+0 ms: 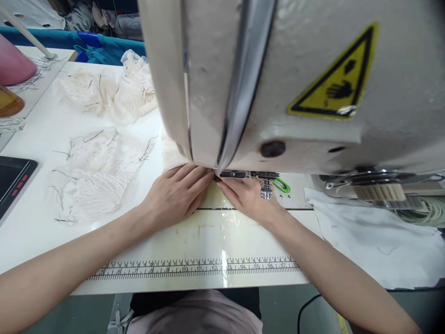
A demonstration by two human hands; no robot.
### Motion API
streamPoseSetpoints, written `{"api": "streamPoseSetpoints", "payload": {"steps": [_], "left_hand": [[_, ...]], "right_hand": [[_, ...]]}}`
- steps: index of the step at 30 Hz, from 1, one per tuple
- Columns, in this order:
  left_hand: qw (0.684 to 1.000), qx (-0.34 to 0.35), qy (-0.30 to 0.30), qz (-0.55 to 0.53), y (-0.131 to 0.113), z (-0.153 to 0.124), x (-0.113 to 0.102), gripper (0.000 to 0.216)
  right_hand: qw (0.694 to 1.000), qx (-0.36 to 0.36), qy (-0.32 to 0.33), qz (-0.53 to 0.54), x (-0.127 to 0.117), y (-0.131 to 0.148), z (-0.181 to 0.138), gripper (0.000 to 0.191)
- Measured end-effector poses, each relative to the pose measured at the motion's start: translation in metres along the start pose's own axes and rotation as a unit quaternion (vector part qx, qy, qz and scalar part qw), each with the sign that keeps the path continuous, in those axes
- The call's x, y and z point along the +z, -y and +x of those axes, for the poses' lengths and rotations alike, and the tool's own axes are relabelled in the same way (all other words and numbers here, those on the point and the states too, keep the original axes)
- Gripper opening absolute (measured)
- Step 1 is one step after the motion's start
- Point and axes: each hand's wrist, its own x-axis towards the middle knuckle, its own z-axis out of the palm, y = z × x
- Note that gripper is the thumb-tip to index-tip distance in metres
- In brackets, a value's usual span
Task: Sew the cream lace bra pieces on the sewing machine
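Both hands meet at the needle area of a sewing machine (313,83). My left hand (177,192) lies palm down with its fingers close together at a piece of white lace fabric (172,153), which runs partly under the machine head. Its fingertips press near the presser foot. From the other side, my right hand (252,197) reaches in with thumb and finger drawn together at the same spot. The machine head and a thread tension knob (266,188) hide part of that hand, and what it pinches cannot be seen.
White lace pieces with loose dark threads (97,176) lie on the left, with a cream lace heap (114,93) behind. A black control panel (14,181) sits at the left edge. White cloth (375,241) lies right; a printed ruler (194,268) runs along the front.
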Motion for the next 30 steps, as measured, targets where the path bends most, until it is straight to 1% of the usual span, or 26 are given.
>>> {"api": "streamPoseSetpoints", "payload": {"steps": [6, 12, 15, 20, 26, 30], "left_hand": [[1.0, -0.002, -0.005, 0.003, 0.0003, 0.002, 0.0001, 0.033], [1.0, -0.013, 0.014, -0.008, 0.0007, 0.0017, -0.0008, 0.034], [1.0, -0.015, 0.021, -0.007, 0.0004, 0.0015, -0.0012, 0.036], [0.999, -0.014, 0.029, 0.015, -0.0004, 0.0012, -0.0009, 0.038], [0.999, -0.02, 0.024, 0.028, -0.0017, 0.0017, -0.0005, 0.036], [0.999, -0.024, 0.017, 0.028, -0.0023, 0.003, -0.0018, 0.033]], "right_hand": [[1.0, -0.003, 0.003, 0.012, -0.0027, 0.0016, 0.0, 0.028], [0.999, 0.005, 0.034, -0.005, -0.0061, 0.0031, -0.0012, 0.033], [0.999, 0.001, 0.038, -0.013, -0.0052, 0.0026, -0.0018, 0.035], [1.0, -0.014, 0.021, 0.005, 0.0006, -0.0001, 0.0, 0.031], [1.0, -0.009, 0.025, 0.008, -0.003, 0.0026, 0.0045, 0.027], [0.999, -0.009, 0.041, 0.004, -0.0051, 0.0049, 0.0034, 0.027]]}}
